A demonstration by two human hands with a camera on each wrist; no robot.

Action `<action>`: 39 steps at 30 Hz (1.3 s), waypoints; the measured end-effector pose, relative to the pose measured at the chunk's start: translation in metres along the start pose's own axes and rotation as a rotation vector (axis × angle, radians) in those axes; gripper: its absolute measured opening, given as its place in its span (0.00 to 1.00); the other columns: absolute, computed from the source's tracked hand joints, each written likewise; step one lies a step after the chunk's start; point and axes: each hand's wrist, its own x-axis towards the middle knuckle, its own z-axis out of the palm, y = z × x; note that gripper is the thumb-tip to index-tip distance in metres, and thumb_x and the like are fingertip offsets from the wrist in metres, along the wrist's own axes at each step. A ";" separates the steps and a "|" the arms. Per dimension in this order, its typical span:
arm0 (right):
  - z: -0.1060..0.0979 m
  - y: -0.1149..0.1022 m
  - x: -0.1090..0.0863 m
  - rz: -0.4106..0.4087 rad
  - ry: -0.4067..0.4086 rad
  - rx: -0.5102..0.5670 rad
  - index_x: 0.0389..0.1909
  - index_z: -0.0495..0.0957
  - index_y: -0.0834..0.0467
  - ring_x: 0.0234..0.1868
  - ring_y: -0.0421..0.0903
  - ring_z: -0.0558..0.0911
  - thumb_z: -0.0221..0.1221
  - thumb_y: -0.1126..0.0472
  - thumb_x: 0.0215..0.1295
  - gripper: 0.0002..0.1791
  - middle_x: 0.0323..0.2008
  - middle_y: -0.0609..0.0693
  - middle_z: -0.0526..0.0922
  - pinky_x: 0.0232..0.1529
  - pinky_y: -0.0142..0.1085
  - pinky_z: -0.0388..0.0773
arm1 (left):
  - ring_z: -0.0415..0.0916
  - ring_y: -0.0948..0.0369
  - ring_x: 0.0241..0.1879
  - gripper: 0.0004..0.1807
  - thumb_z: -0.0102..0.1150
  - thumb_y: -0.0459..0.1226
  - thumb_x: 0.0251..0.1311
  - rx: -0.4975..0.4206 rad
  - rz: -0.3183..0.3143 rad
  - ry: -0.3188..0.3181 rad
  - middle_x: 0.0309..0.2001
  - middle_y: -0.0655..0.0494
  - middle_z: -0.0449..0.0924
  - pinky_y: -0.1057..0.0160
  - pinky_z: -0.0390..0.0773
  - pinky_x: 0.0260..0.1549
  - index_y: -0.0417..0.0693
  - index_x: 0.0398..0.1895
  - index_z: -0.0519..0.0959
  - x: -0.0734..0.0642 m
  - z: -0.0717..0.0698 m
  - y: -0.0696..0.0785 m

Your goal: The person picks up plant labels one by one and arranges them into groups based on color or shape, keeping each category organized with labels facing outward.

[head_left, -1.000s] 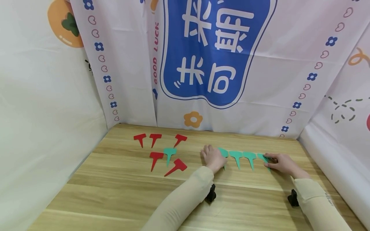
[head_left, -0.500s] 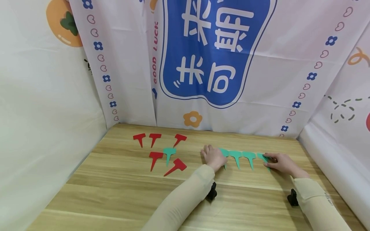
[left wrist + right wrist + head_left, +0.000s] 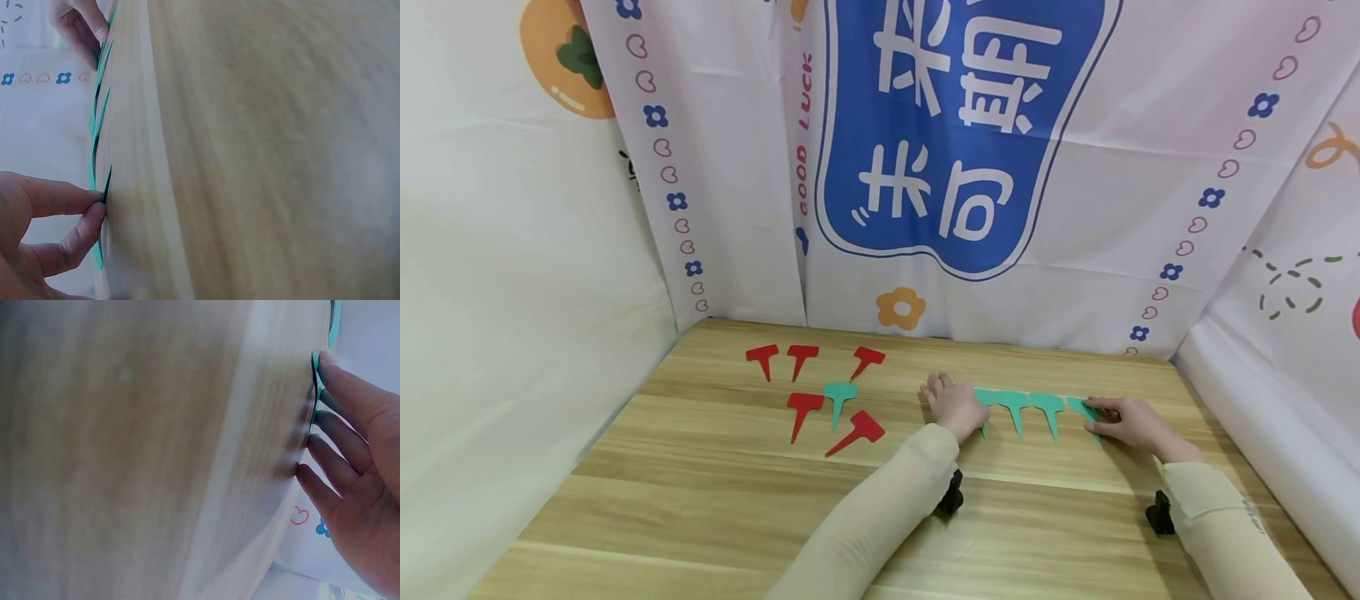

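Observation:
Several green T-shaped plant labels lie in a row on the right of the table. My left hand (image 3: 957,408) pinches the leftmost label (image 3: 984,398) between thumb and index finger, as the left wrist view shows; the hand covers much of it. At the row's right end my right hand (image 3: 1135,427) holds another green label (image 3: 315,381) between thumb and index finger, its remaining fingers resting spread by the tabletop. Between the hands lie two more green labels, one (image 3: 1013,402) beside the left hand's label and one (image 3: 1047,405) to its right, stems toward me.
On the left lie several red plant labels (image 3: 806,404), one of them (image 3: 861,429) slanted, with a single green label (image 3: 840,393) among them. The wooden table (image 3: 700,500) meets a printed white cloth (image 3: 745,208) at its far edge.
The leftmost green label has shifted slightly right and straightened, its head now close against its neighbour's. Both hands stay almost in place, and the other labels lie as before.

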 end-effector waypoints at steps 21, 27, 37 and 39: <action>-0.001 0.001 0.001 0.005 -0.010 0.003 0.56 0.75 0.64 0.55 0.70 0.73 0.64 0.51 0.58 0.29 0.56 0.68 0.75 0.53 0.60 0.70 | 0.40 0.44 0.74 0.14 0.60 0.44 0.52 0.082 0.064 -0.004 0.73 0.41 0.51 0.44 0.43 0.71 0.52 0.13 0.75 0.005 -0.002 0.000; -0.001 0.002 0.000 0.003 -0.008 0.008 0.56 0.76 0.64 0.54 0.69 0.74 0.64 0.50 0.58 0.29 0.56 0.69 0.75 0.52 0.60 0.71 | 0.40 0.44 0.74 0.12 0.62 0.44 0.51 0.082 0.066 -0.002 0.73 0.41 0.51 0.44 0.43 0.71 0.53 0.14 0.75 0.005 -0.001 0.000; 0.002 0.006 0.002 0.011 -0.011 0.011 0.57 0.75 0.64 0.55 0.69 0.73 0.64 0.50 0.57 0.30 0.57 0.68 0.75 0.53 0.60 0.70 | 0.40 0.44 0.74 0.12 0.62 0.42 0.50 0.044 0.059 -0.015 0.73 0.41 0.51 0.43 0.42 0.71 0.53 0.13 0.74 0.004 -0.005 -0.002; 0.002 0.006 0.002 0.011 -0.011 0.011 0.57 0.75 0.64 0.56 0.69 0.73 0.64 0.50 0.57 0.30 0.57 0.68 0.74 0.53 0.60 0.70 | 0.40 0.44 0.74 0.12 0.63 0.42 0.50 0.037 0.057 -0.014 0.73 0.42 0.51 0.43 0.42 0.71 0.53 0.14 0.74 0.004 -0.006 -0.002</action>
